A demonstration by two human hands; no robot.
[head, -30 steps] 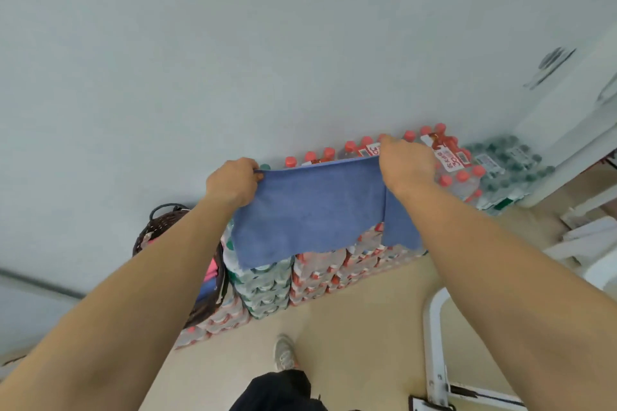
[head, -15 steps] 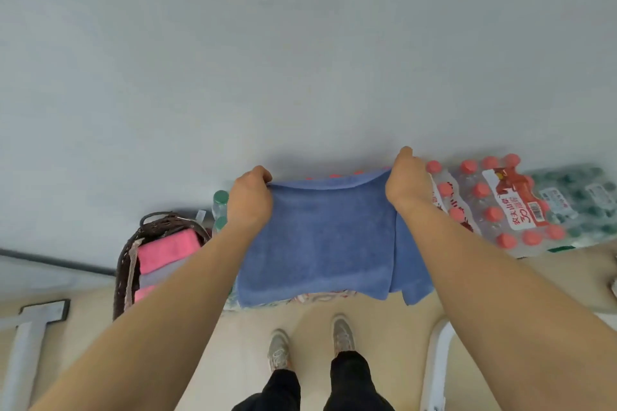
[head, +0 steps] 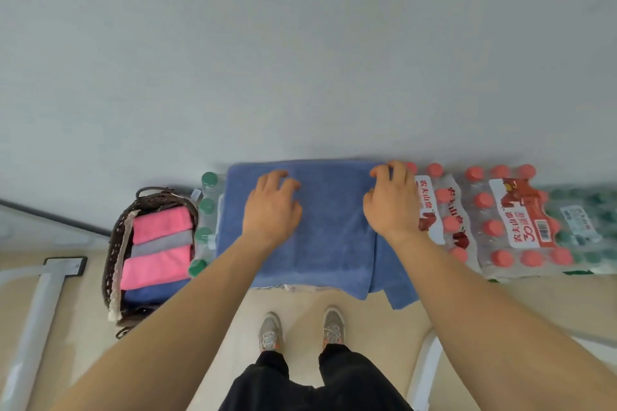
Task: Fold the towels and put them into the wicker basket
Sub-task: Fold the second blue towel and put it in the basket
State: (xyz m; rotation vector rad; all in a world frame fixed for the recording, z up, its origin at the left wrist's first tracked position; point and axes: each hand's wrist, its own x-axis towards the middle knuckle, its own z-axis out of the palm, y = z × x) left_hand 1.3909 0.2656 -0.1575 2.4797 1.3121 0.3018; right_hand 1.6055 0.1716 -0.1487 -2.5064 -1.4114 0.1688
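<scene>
Stacked water-bottle packs (head: 494,223) carry my blue towel (head: 330,230), left hand (head: 272,210) and right hand (head: 390,203) flat, open, smoothing; next fold, then wicker basket (head: 115,243).

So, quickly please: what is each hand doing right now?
Left hand: open, resting flat on the blue towel, gripping nothing.
Right hand: open, fingers curled lightly on the same towel.
</scene>
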